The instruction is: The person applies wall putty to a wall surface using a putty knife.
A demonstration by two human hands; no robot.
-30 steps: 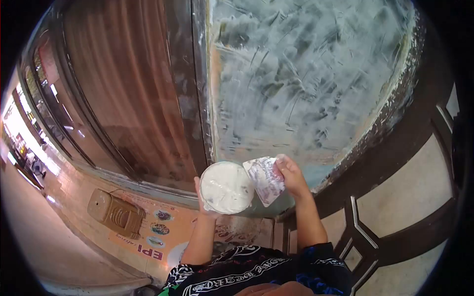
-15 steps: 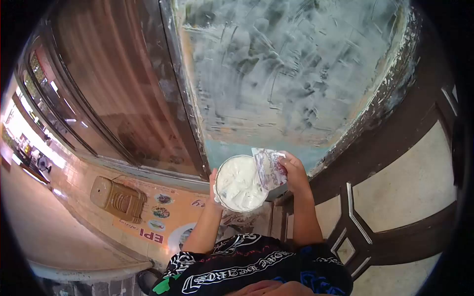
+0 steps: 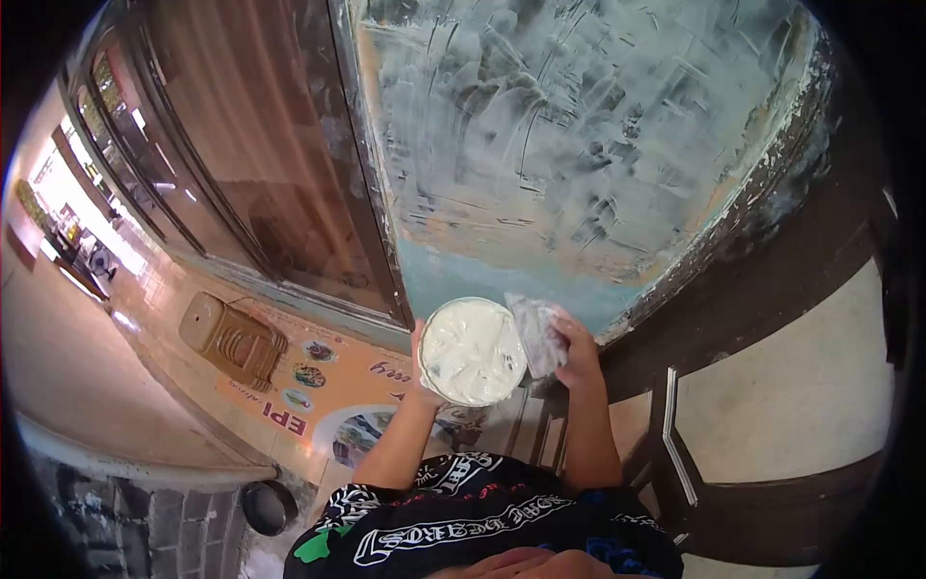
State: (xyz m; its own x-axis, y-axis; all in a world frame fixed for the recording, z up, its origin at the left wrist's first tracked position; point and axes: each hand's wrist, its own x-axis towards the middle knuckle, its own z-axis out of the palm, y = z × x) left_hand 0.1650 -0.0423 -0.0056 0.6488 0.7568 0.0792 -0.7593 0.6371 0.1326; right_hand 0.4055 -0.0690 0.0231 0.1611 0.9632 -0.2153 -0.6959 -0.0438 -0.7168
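A round tub (image 3: 473, 352) of thick off-white paste sits in my left hand (image 3: 422, 367), whose fingers wrap its left side. My right hand (image 3: 576, 352) grips a flat, pale, smeared sheet-like scraper (image 3: 540, 336) at the tub's right edge. The paste surface is ridged, with a small dark spot on its right. Behind the tub stands a wall panel (image 3: 540, 145) with uneven white and grey smears over blue-green paint.
A brown plastic stool (image 3: 231, 340) stands on an orange printed banner (image 3: 318, 405) at the left. Brown-framed glass (image 3: 280, 164) borders the panel. A dark round pan (image 3: 269, 508) lies lower left. Brown-and-cream panelling (image 3: 772, 386) is at the right.
The scraper has tilted and shifted slightly right, off the paste to the tub's edge. The view has turned a little, showing the round pan more fully.
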